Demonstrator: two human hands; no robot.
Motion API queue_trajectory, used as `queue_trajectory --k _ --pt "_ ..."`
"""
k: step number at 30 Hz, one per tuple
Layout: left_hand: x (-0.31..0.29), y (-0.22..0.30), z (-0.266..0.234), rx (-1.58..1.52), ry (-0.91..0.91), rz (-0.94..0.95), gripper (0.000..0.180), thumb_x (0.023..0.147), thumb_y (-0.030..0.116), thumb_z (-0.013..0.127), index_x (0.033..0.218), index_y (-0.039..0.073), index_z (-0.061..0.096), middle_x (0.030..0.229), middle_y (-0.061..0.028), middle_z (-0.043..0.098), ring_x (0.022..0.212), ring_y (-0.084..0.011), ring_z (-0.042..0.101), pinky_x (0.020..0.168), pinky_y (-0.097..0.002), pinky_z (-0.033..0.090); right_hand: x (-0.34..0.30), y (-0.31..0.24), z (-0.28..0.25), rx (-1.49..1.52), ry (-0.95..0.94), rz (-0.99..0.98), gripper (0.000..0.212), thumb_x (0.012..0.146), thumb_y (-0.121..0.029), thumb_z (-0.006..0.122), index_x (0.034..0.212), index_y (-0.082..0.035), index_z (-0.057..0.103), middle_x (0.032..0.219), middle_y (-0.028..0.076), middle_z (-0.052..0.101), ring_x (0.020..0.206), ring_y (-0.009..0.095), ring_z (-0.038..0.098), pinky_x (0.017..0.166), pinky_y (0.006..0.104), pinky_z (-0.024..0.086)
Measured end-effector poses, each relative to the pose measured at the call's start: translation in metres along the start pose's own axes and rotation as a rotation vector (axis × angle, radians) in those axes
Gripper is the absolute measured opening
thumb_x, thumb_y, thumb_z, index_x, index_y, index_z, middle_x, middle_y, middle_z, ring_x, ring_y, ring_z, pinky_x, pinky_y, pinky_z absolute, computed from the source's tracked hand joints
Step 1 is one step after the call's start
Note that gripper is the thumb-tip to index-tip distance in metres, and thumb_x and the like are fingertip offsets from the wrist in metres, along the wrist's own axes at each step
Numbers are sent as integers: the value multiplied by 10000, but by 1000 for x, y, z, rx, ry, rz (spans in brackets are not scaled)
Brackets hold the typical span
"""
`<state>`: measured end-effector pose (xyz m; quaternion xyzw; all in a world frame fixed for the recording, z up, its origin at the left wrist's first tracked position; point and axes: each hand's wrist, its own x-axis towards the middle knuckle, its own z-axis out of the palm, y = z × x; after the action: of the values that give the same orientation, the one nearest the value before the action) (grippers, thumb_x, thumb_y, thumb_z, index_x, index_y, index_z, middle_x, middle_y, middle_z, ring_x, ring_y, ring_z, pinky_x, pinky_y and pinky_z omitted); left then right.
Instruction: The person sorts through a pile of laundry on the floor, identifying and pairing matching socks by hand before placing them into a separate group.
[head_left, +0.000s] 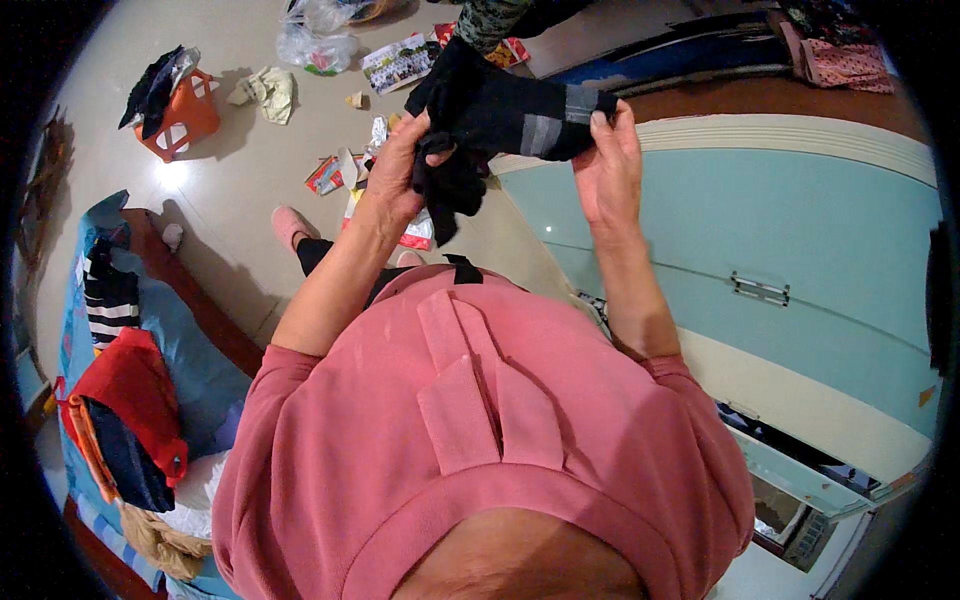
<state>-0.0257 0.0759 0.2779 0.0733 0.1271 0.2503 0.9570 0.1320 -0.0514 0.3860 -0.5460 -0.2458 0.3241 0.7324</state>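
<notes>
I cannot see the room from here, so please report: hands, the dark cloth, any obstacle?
Left hand and right hand both grip the black fabric garment with grey bands, held up in the air. Nothing between hands and garment.

Your way is open over the bare floor (250, 190) leftward; the cabinet (800, 260) blocks the right.

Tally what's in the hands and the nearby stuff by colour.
Black: 1, garment held by left hand and right hand
Orange: 1, stool
Red: 1, cloth
Pink: 1, slipper
Total: 4
</notes>
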Motion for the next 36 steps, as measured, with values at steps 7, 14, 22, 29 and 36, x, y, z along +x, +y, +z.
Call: queue_trajectory --k 7,14,22,29,36 --pt "-3 -11 -7 -70 -108 -48 242 952 153 494 1173 64 532 759 -18 543 497 -61 428 444 -185 362 4 -4 7 -57 35 11 216 948 -111 543 1153 -80 483 1059 19 559 941 114 550 820 304 500" --pt "-3 -8 -13 -140 -92 -94 179 953 172 486 1091 87 561 714 -7 528 472 -52 391 461 -199 366 6 -5 -8 -184 43 -65 216 925 -105 582 1125 -98 503 1016 14 567 922 117 563 824 285 506" --pt "3 -9 -30 -254 -103 -49 115 929 167 534 1019 102 562 748 -25 559 522 -55 446 522 -229 416 9 -10 -17 -88 -92 -198 241 923 4 500 1145 -88 518 1105 36 528 1048 149 518 979 324 420" --pt "-23 18 24 1058 -617 313 158 832 40 604 975 27 670 867 -41 614 816 -137 542 716 -261 423 22 -10 -39 -152 32 -206 335 891 52 457 1187 -90 527 1127 63 558 1024 170 541 924 324 461" --pt "-33 -5 25 1196 -516 338 151 833 56 581 973 30 631 860 -27 614 755 -114 556 678 -251 441 24 -8 -38 388 125 -74 353 900 11 442 1185 -183 516 1136 92 577 1037 246 569 895 386 509"
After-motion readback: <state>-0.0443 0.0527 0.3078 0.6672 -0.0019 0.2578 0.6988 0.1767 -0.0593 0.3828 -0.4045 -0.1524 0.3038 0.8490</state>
